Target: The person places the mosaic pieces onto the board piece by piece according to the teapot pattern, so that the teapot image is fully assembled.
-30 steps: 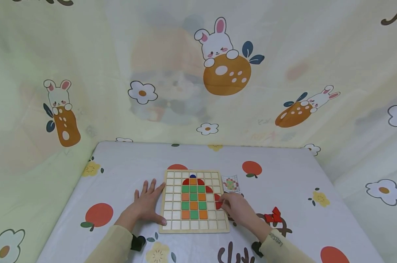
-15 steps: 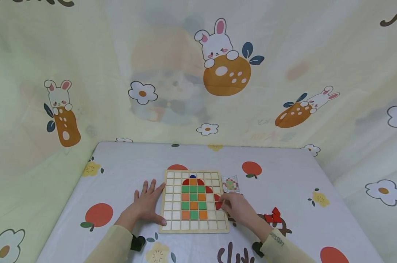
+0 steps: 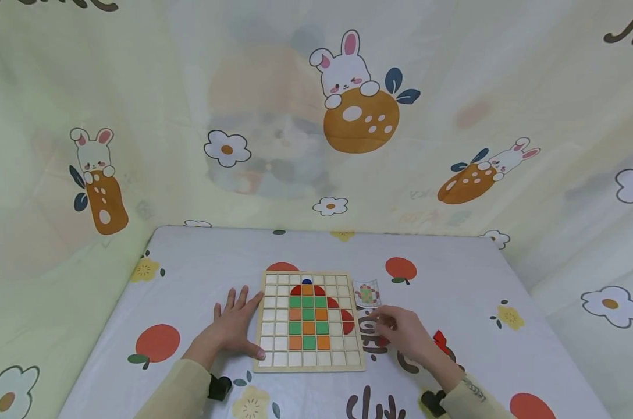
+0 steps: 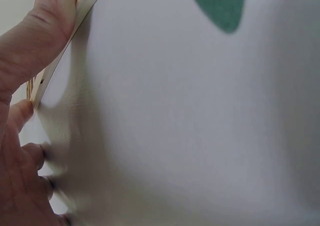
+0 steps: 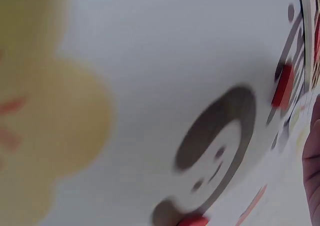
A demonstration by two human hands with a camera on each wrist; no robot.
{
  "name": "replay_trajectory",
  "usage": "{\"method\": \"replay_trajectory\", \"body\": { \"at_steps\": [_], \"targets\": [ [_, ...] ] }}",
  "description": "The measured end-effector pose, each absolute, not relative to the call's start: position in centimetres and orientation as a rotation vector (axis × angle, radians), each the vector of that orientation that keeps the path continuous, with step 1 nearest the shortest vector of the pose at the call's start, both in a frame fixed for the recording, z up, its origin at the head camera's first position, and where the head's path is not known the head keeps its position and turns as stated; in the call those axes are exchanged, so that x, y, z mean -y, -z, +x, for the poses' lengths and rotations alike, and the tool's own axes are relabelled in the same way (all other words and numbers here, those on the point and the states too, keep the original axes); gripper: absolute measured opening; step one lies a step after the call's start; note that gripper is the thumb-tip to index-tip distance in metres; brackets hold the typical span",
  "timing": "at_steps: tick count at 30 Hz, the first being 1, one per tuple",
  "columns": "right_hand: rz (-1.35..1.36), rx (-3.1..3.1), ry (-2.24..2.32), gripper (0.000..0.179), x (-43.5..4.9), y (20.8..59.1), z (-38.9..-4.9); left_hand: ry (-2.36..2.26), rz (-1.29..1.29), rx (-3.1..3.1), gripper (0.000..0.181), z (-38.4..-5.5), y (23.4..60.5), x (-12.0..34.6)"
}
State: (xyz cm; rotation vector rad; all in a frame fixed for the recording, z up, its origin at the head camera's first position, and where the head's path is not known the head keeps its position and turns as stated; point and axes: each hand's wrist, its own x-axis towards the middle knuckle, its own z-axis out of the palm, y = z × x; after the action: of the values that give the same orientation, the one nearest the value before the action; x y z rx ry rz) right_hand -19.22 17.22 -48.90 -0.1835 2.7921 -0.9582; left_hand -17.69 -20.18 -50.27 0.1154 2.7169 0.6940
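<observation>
A wooden grid board lies on the table, bearing green, orange and red pieces and a blue one at the top. My left hand rests at its left side with fingers spread. The left thumb lies over the frame edge in the left wrist view, with the index fingertip against the rim lower down. To the right of the board, my right hand hovers with bent fingers and nothing visible in them. Below its fingertips, a small red piece lies on the cloth; the right wrist view shows this red piece apart from the hand.
A small pattern card lies beside the board's upper right edge. The tablecloth carries fruit, flower and lettering prints. A printed curtain stands behind the table and on both sides.
My right hand has left the red quarter-round pieces at the board's right side and moved right, over the cloth beside the board. The left hand stays in place.
</observation>
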Motion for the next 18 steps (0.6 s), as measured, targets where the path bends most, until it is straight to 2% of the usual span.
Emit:
{"method": "replay_trajectory", "body": {
  "at_steps": [8, 18],
  "targets": [
    [-0.161, -2.816, 0.939, 0.022, -19.8, 48.8, -18.7, -0.685, 0.106, -2.713, 0.130, -17.7, 50.3, 20.2],
    [-0.078, -2.791, 0.894, 0.029, -19.7, 50.6, -18.0, -0.683, 0.095, -2.714, 0.129, -17.7, 50.5, 20.0]
  ]
}}
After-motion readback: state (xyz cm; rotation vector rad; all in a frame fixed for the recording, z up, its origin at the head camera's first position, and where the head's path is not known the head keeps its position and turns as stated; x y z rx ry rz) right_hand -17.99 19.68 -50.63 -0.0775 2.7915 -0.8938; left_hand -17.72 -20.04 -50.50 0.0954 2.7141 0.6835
